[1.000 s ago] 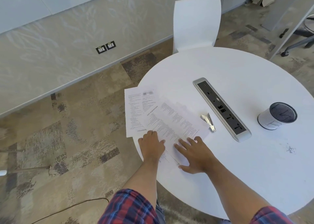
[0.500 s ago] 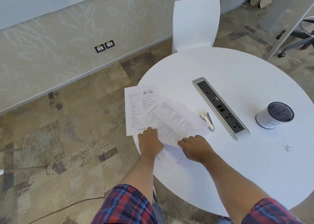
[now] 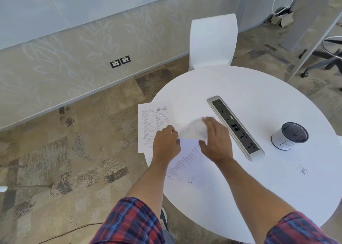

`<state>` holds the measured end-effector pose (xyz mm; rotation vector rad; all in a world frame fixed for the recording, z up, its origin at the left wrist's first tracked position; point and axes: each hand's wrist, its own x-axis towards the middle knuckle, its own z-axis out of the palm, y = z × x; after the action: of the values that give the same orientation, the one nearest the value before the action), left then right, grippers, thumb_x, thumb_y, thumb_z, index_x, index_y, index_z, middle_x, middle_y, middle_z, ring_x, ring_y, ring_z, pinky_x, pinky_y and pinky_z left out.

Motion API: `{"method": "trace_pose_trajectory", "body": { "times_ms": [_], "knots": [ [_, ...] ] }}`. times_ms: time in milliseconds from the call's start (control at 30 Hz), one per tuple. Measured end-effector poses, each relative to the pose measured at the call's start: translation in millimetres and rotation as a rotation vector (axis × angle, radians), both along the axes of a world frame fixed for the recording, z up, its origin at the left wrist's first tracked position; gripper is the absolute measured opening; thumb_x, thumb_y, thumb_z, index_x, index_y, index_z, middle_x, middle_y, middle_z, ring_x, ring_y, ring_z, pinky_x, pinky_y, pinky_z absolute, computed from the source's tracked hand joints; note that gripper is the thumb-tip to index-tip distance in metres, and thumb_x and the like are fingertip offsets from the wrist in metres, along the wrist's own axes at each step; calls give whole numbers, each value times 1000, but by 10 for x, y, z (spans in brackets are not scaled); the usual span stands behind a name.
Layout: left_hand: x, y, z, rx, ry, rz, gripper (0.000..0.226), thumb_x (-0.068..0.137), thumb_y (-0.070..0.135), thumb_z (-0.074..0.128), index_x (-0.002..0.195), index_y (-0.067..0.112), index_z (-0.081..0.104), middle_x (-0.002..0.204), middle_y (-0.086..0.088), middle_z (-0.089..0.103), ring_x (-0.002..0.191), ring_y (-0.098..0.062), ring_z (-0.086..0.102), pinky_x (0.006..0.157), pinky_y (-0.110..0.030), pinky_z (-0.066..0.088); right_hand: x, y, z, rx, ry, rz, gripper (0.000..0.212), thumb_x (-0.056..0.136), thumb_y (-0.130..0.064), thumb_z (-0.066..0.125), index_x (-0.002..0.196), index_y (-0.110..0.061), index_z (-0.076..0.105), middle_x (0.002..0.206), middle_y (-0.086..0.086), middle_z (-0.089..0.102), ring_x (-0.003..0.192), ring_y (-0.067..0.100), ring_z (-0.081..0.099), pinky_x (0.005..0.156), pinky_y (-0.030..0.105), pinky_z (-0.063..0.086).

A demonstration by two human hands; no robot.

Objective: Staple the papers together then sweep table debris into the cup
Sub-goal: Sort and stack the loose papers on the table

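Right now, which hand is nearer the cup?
Right. The right hand sits just on the near side of the power strip from the cup; the left hand is farther off, over the papers.

Smooth matt white table (image 3: 240, 197), thin printed paper (image 3: 155, 121), brushed-metal socket strip (image 3: 257, 155)

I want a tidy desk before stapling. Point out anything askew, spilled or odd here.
The sheets are not squared: one printed sheet overhangs the table's left edge, another lies skewed under the arms, and a third is lifted and curled between the left hand and right hand. A small scatter of debris lies loose below the cup.
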<state>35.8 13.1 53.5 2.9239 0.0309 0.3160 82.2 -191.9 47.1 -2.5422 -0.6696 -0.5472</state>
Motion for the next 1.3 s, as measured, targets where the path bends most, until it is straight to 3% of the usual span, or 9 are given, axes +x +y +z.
{"method": "trace_pose_trajectory", "body": {
  "times_ms": [100,200,333,567,800,933,1067,1167,1300],
  "knots": [
    [110,-163,196,-62,-87,46,8,73,8,74,74,3,68,89,-12,63,51,-27,54,47,-32,45,-69,-18,105,207,203,-183,70,93,-35,70,153,-13,42,146,9,56,123,28,62,96,47,51],
    [154,-371,322,-69,-149,42,12,73,12,77,77,4,68,90,-12,63,57,-28,59,51,-27,40,-91,-71,248,491,828,37,76,94,-67,61,157,-36,33,140,-10,60,107,10,69,93,38,56],
    [160,-625,353,-76,-225,-10,15,71,11,79,82,6,69,98,-13,69,75,-30,66,61,-29,44,-18,-33,365,822,1172,147,82,86,-74,54,159,-40,36,146,-8,64,115,17,73,105,46,53],
    [80,-912,362,-177,-170,-122,35,75,26,76,106,10,70,105,-9,69,91,-30,66,74,-36,58,124,-127,524,998,1211,189,46,92,-35,71,136,-21,66,120,5,78,105,26,74,88,42,57],
    [43,-647,330,-161,-23,-114,73,99,66,35,146,11,49,156,-14,49,138,-32,51,107,-47,47,254,-365,511,1154,1136,-124,21,99,-7,65,117,-12,76,113,13,80,108,38,75,88,47,62],
    [186,-444,336,-636,217,404,80,98,69,40,157,15,35,162,-10,42,148,-31,40,121,-49,31,305,-552,522,1242,1169,-111,25,94,-3,70,119,-7,75,118,16,78,107,38,74,90,46,59],
    [221,-313,272,-1391,584,508,51,98,55,58,134,20,61,148,-2,57,130,-25,54,108,-43,33,305,-633,535,1345,1198,-47,25,95,1,68,113,-14,76,120,13,78,103,32,75,89,46,59],
    [131,-320,185,-1602,680,415,44,92,45,69,121,12,74,123,-8,75,111,-29,68,103,-46,45,298,-660,472,1335,1203,-71,23,93,1,70,101,-18,82,119,16,78,103,37,74,92,50,58],
    [142,-318,81,-1676,487,424,27,86,19,79,101,0,66,113,-24,71,106,-37,67,100,-52,52,283,-686,337,1308,1157,-141,20,95,-3,69,107,-15,79,116,15,79,104,38,75,94,52,59]
  ]
}}
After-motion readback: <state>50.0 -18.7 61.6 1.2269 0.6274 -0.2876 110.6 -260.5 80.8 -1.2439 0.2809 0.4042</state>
